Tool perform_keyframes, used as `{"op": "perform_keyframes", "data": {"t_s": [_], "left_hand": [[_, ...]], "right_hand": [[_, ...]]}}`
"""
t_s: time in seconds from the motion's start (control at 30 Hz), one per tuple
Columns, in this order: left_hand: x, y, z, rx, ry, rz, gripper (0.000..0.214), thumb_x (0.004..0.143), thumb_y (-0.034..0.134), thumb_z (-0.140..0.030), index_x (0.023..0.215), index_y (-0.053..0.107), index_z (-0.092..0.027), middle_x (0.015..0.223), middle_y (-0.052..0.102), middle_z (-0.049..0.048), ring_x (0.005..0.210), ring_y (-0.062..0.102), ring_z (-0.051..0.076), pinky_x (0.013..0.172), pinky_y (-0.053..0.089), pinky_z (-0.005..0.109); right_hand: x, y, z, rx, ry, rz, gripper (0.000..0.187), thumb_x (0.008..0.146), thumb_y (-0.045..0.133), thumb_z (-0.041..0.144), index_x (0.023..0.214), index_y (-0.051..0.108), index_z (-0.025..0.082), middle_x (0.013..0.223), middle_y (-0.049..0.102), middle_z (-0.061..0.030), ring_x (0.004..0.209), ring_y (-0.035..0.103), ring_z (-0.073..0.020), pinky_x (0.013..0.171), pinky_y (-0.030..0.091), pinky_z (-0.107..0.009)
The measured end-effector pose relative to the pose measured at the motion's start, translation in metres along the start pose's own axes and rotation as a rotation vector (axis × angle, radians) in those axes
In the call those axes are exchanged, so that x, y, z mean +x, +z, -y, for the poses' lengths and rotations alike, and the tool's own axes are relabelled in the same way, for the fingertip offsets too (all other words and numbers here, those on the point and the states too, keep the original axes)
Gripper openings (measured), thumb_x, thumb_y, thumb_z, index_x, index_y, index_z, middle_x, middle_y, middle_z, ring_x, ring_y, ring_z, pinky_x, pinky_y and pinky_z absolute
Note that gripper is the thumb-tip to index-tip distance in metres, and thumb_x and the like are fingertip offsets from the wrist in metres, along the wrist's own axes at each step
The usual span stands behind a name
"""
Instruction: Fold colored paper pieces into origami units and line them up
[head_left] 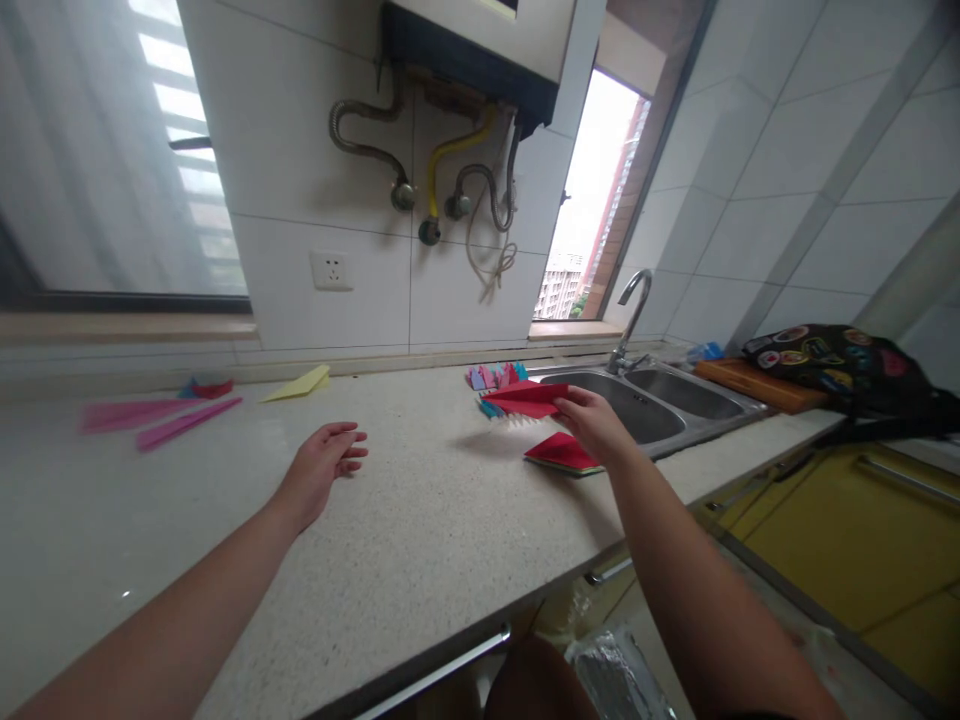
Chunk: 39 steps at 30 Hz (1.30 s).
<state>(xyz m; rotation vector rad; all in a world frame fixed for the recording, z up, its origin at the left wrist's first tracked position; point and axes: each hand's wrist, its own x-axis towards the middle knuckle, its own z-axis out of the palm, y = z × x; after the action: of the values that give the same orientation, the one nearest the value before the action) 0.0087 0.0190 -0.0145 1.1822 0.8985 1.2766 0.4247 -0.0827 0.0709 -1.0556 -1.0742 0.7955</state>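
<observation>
My right hand [592,420] pinches the right end of a red sheet of paper [517,398], held above the counter. Below it, near the sink, lies a stack of coloured paper [562,452] with red on top. My left hand [326,465] hovers over the counter, fingers apart, holding nothing. Beyond that hand lies a yellow folded paper plane [300,383]. Two pink folded papers, one long and narrow [187,424], one broader [135,413], lie at the far left. A small blue and red folded piece [210,389] sits beside them.
Small pink, purple and blue folded pieces [495,376] stand behind the held paper. On the right are a steel sink [645,415] with a faucet [634,310], a wooden board [757,385] and a patched black bag [847,365]. A water heater [472,60] hangs above.
</observation>
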Motion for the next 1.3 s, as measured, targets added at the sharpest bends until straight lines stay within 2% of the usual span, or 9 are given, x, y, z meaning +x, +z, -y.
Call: {"op": "perform_keyframes", "data": {"t_s": [0.1,0.17,0.3,0.53,0.7,0.9,1.07,1.2,1.3], "left_hand": [[-0.002,0.001,-0.001,0.032,0.005,0.012,0.04,0.077,0.072,-0.041,0.109,0.062,-0.018,0.106,0.069,0.011,0.08,0.067,0.018,0.062,0.053,0.027],[-0.003,0.002,-0.001,0.053,0.005,0.019,0.04,0.077,0.072,-0.042,0.108,0.062,-0.017,0.105,0.069,0.0109,0.08,0.067,0.018,0.061,0.052,0.027],[-0.004,0.002,-0.001,0.089,-0.007,0.036,0.04,0.076,0.073,-0.042,0.107,0.063,-0.017,0.105,0.069,0.0108,0.079,0.066,0.018,0.059,0.051,0.025],[-0.003,0.002,0.0,0.112,-0.026,0.046,0.039,0.074,0.074,-0.041,0.104,0.065,-0.017,0.101,0.07,0.0108,0.077,0.063,0.017,0.057,0.049,0.025],[-0.001,0.002,0.001,0.121,-0.014,0.057,0.039,0.073,0.074,-0.041,0.102,0.066,-0.015,0.097,0.069,0.0113,0.075,0.062,0.017,0.056,0.048,0.026],[0.001,0.0,0.003,0.129,-0.025,0.063,0.038,0.074,0.074,-0.04,0.101,0.067,-0.015,0.093,0.069,0.0098,0.071,0.06,0.016,0.056,0.047,0.025],[0.0,0.0,0.003,0.127,-0.025,0.07,0.038,0.073,0.074,-0.041,0.101,0.067,-0.015,0.092,0.069,0.0094,0.071,0.06,0.016,0.056,0.047,0.026],[0.001,0.0,0.004,0.136,-0.031,0.073,0.037,0.074,0.073,-0.04,0.101,0.067,-0.016,0.092,0.069,0.0085,0.071,0.06,0.015,0.058,0.047,0.025],[0.002,-0.001,0.005,0.149,-0.029,0.074,0.036,0.075,0.072,-0.04,0.101,0.067,-0.016,0.093,0.069,0.0081,0.072,0.06,0.015,0.059,0.047,0.025]], "right_hand": [[-0.012,-0.057,-0.001,-0.098,0.068,-0.054,0.03,0.066,0.083,0.027,0.092,0.073,0.019,0.091,0.073,-0.0058,0.071,0.065,-0.0147,0.064,0.054,-0.025],[-0.019,-0.085,-0.004,-0.14,0.102,-0.071,0.027,0.066,0.082,0.026,0.09,0.074,0.019,0.087,0.073,-0.0057,0.07,0.065,-0.0148,0.064,0.054,-0.024],[-0.026,-0.114,-0.011,-0.192,0.166,-0.083,0.026,0.067,0.081,0.024,0.091,0.074,0.018,0.086,0.074,-0.0064,0.07,0.066,-0.0153,0.064,0.055,-0.024],[-0.029,-0.115,-0.017,-0.248,0.296,-0.003,0.025,0.07,0.079,0.025,0.093,0.072,0.016,0.086,0.073,-0.0081,0.069,0.067,-0.0165,0.06,0.053,-0.025],[-0.028,-0.116,-0.023,-0.143,0.326,0.052,0.026,0.07,0.079,0.022,0.094,0.07,0.018,0.095,0.072,-0.0077,0.078,0.068,-0.0164,0.071,0.054,-0.026],[-0.025,-0.12,-0.026,-0.227,0.355,0.018,0.025,0.07,0.079,0.026,0.092,0.068,0.018,0.072,0.064,0.0004,0.056,0.053,-0.0072,0.052,0.042,-0.019],[-0.021,-0.116,-0.023,-0.295,0.377,0.011,0.025,0.072,0.073,0.028,0.094,0.067,0.018,0.068,0.061,0.0007,0.053,0.05,-0.0074,0.047,0.035,-0.019],[-0.016,-0.114,-0.022,-0.366,0.391,0.036,0.028,0.07,0.066,0.021,0.097,0.069,0.016,0.061,0.058,0.0012,0.047,0.043,-0.0068,0.041,0.025,-0.019],[-0.015,-0.109,-0.02,-0.325,0.387,0.006,0.034,0.066,0.063,0.016,0.098,0.07,0.014,0.062,0.06,-0.0007,0.046,0.043,-0.0074,0.04,0.024,-0.02]]}}
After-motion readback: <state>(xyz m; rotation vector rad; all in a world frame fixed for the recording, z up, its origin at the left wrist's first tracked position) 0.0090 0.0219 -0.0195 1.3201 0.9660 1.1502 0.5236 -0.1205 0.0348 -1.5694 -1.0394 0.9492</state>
